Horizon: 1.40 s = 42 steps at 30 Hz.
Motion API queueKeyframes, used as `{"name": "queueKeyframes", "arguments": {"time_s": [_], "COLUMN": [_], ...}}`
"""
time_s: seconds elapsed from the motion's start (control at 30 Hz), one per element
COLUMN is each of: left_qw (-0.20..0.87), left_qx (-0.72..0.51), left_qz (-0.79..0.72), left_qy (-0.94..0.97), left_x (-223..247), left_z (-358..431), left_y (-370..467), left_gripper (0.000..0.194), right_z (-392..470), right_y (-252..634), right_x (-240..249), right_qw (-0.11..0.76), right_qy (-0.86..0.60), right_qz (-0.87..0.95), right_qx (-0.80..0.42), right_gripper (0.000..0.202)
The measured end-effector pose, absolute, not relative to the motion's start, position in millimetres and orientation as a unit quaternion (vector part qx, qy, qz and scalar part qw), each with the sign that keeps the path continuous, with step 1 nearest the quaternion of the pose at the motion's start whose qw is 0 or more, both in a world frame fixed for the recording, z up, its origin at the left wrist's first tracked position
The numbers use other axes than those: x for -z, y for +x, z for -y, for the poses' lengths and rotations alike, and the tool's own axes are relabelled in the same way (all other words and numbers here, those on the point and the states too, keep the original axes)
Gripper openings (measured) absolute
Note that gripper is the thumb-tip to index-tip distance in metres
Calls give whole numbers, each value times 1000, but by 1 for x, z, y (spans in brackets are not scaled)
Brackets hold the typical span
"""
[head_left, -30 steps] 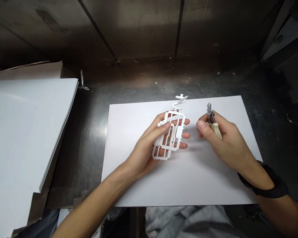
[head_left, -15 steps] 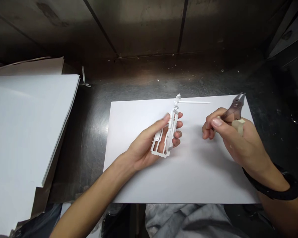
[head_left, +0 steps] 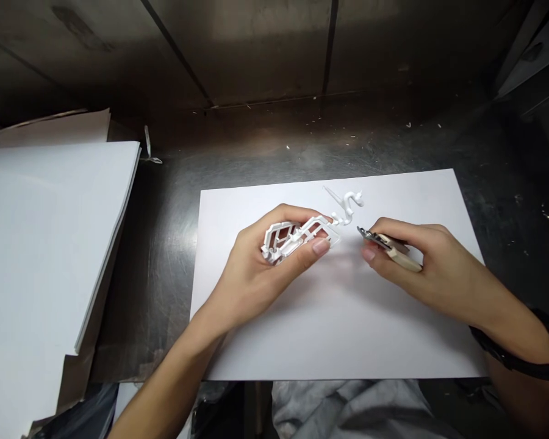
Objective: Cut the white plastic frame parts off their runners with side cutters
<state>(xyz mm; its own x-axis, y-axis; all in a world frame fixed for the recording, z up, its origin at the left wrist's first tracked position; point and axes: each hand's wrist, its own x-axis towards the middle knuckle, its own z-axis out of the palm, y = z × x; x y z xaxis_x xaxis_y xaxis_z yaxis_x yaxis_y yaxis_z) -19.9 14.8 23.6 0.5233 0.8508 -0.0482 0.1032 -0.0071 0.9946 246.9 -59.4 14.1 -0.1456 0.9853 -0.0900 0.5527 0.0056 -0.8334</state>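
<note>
My left hand (head_left: pixel 265 262) grips a white molded plastic part (head_left: pixel 297 241) with an openwork frame, the thumb along its near side. From its far right end a curved white sprue (head_left: pixel 348 206) sticks out, with a thin spike slanting up and left. My right hand (head_left: pixel 416 262) is closed around small nippers (head_left: pixel 396 250) with pale handles. Their dark metal jaws point left, just short of the sprue and apart from it. Under both hands lies a white sheet (head_left: pixel 348 335).
On the left stands a stack of white sheets (head_left: pixel 50 231) with brown cardboard at its edge. The dark metal bench (head_left: pixel 165 244) carries several small white scraps near the back wall. A white loop of tie (head_left: pixel 150 149) lies beside the stack.
My left hand has turned the white plastic part over, so its sprue now points right. The nippers have swung from pointing up to pointing left, and my right hand has come closer to the part.
</note>
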Motion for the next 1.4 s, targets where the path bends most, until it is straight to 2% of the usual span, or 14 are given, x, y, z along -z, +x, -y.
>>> {"name": "queueKeyframes", "arguments": {"time_s": [0.2,0.37,0.93,1.03,1.2,1.4], "left_qw": [606,613,621,639,667,663], "left_qx": [-294,-294,-287,-276,-239,-231], "left_qz": [-333,-312,-276,-271,-302,-318], "left_qy": [659,664,675,665,638,637], "left_x": [-27,-26,-27,-28,-32,-36], "left_z": [-15,-17,-17,-16,-13,-12], "left_y": [-20,-19,-16,-15,-15,-14], "left_gripper": [7,9,12,11,6,2], "right_z": [61,61,62,62,63,61], "right_y": [238,238,242,243,247,250], "right_x": [-18,-22,-15,-17,-22,-19], "right_qw": [248,253,266,249,187,162], "right_qy": [-620,-618,-589,-588,-585,-578], "right_qz": [645,639,657,645,621,644], "right_qx": [-372,-382,-388,-419,-486,-474], "right_gripper": [15,11,23,29,20,18]}}
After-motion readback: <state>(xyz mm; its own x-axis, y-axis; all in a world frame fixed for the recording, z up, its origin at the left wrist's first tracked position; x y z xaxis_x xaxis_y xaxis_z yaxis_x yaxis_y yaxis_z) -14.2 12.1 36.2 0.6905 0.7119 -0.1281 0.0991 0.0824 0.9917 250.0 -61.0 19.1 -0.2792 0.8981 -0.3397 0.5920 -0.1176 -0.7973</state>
